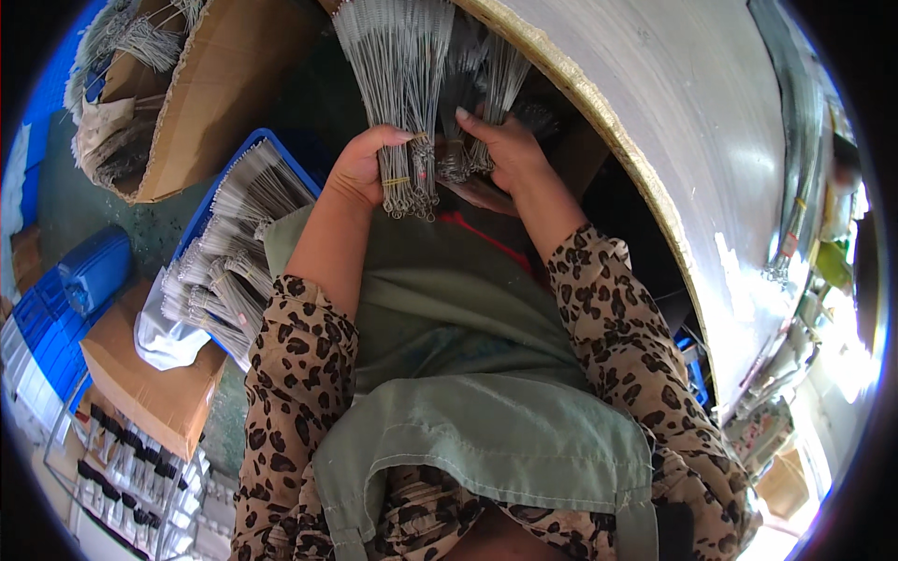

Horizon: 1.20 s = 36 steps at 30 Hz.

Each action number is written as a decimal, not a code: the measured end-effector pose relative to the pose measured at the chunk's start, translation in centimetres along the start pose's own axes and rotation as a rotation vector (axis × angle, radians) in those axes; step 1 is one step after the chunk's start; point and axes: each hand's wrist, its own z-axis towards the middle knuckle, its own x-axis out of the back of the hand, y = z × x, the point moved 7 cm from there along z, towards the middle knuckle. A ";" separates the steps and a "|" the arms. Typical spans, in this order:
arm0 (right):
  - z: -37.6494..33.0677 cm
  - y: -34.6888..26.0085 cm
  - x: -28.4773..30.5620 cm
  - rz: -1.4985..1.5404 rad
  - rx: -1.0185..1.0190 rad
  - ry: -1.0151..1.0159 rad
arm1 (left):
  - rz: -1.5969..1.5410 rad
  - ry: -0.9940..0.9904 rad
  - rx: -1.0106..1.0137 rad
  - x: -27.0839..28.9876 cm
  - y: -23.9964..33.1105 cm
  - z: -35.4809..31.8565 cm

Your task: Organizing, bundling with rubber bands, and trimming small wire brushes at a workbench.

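While a seated-looking worker's left hand [360,166] wraps a thick bundle of slim silvery wire brushes [393,84], thumb pressed across the front, the right hand [517,154] clasps a second, narrower bundle of grey wire brushes [505,70] just beside it. Both grips are drawn in around the stems, but the fingers behind are hidden, and how firmly either squeezes cannot be told from where I stand. The bundles sit above a sage-green cloth apron [486,421], looped ends nearest the body, pale bristled ends pointing away. A thin yellow elastic band [397,180] circles the left one near its loops. That band looks like the weak point: should it slip while the thumb eases, stems could slide free and scatter across the dark green floor [154,229]. Crowded loops might also snag one another, and bristles could bend if knocked against the rough yellowish edge [650,182] of a smooth grey tabletop [692,112] at right. At left, a blue plastic crate [251,142] holds more brushes.
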 end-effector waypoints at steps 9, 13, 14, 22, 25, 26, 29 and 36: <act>0.7 1.7 1.4 0.145 -0.185 -0.142 | -0.040 -0.103 0.097 -1.8 0.2 -0.7; -0.3 0.3 2.8 0.246 -0.221 -0.235 | -0.081 -0.134 -0.009 -2.9 1.2 -1.2; -0.3 0.3 3.0 0.252 -0.206 -0.295 | -0.103 -0.133 0.000 -2.7 1.3 -1.4; -3.6 0.1 6.6 0.178 -0.198 -0.423 | -0.250 -0.211 0.015 -2.0 1.7 -1.3; -5.2 0.0 7.4 0.138 -0.227 -0.393 | -0.237 -0.174 -0.001 -1.4 1.8 -1.2; -5.6 -0.3 7.2 0.135 -0.220 -0.425 | -0.210 -0.165 -0.029 -1.6 2.1 -1.2; -6.5 -0.8 6.6 0.118 -0.204 -0.464 | -0.161 -0.127 -0.068 -1.7 2.3 -1.3; -7.6 -1.8 5.6 0.156 -0.155 -0.537 | -0.104 -0.082 -0.054 -0.9 1.9 -1.1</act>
